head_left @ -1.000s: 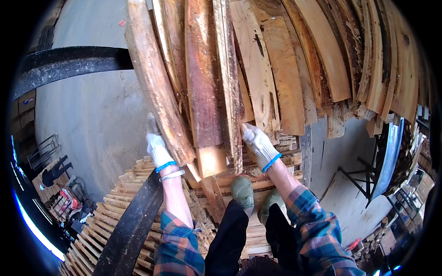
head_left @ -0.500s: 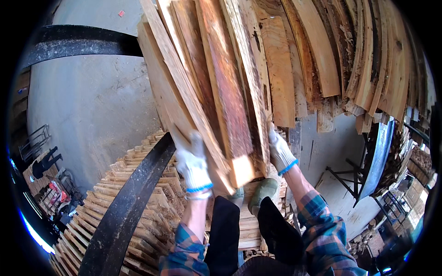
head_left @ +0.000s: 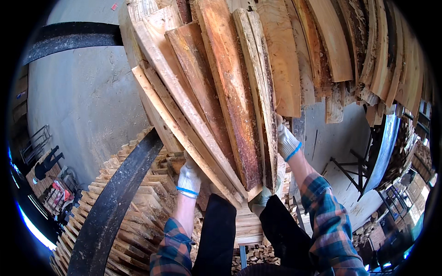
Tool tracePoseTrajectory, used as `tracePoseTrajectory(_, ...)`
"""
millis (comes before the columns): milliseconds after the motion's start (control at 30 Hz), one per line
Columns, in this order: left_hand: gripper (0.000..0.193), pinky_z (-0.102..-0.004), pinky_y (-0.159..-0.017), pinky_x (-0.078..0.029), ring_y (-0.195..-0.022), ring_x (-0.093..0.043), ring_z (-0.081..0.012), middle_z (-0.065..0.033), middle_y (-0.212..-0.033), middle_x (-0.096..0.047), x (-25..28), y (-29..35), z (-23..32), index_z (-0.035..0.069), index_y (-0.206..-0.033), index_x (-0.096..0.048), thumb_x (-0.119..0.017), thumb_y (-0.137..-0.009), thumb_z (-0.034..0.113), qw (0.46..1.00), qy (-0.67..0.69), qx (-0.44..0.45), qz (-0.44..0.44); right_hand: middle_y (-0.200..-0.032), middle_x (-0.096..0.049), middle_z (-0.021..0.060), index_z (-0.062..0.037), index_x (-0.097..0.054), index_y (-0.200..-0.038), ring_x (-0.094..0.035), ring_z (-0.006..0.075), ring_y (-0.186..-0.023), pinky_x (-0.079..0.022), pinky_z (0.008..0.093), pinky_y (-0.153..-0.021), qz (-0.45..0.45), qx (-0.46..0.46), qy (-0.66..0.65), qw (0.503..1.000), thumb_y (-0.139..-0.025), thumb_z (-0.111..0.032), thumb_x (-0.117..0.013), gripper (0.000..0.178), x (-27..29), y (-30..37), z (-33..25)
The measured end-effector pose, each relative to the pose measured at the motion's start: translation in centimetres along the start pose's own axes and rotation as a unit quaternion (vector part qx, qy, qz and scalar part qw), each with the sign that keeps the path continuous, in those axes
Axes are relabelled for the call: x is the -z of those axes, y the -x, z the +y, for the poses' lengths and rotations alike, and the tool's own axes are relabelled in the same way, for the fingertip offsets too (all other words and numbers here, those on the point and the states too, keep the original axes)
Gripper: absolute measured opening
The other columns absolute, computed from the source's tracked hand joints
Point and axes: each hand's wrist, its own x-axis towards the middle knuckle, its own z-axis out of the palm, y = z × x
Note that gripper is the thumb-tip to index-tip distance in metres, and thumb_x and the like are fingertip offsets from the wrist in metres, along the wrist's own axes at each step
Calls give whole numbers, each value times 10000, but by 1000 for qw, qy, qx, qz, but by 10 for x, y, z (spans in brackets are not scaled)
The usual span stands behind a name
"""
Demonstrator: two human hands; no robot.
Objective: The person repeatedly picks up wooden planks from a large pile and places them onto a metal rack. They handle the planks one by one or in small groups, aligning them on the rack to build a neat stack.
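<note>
A bundle of rough-sawn wooden boards (head_left: 235, 115), some with reddish-brown bark faces, lies lengthwise in front of me, its near ends above my knees. In a white knit glove with a blue cuff, my left hand (head_left: 189, 177) is closed around the bundle's left side; the fingers are mostly hidden beneath the outermost board. My right hand (head_left: 287, 139), gloved the same way, grips the right side near a narrow, weathered board (head_left: 258, 69). Its fingertips are partly hidden behind the wood.
More boards (head_left: 327, 41) are stacked at the upper right. A dark metal beam (head_left: 110, 198) crosses over a layered lumber stack (head_left: 138, 221) at my left. Another dark beam (head_left: 78, 39) stands further off. At the right is a bluish metal rail (head_left: 384, 147). A person (head_left: 46, 163) is far left.
The bundle's near ends have come closer to my legs, and its boards have fanned apart. My left hand has moved under the left edge; my right hand has shifted slightly right and away.
</note>
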Motion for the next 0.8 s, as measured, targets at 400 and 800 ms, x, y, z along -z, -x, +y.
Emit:
tracePoseTrajectory(400,726,-389,-1060,-469,-1255,-525,-281,-234,-1400,-486,-45,134,29,-22,-1497,-293,-263,-1047,547,961,-277,9,11,-1315,-594,116,41,-482,-1400,-551,183,-1192,-426,311,-1033,-20,-57,132,989,-1050,-485,-393,638,9,153,-20)
tracePoseTrajectory(800,805,-324,-910,-510,-996,-597,-173,-92,-1145,-630,-127,199,44,-10,-1288,-516,-408,-927,702,992,-114,-3,49,-1142,-688,33,-78,-587,-1324,-661,175,-955,-554,323,-826,109,-37,-193,974,-902,-653,-561,714,3,183,-26)
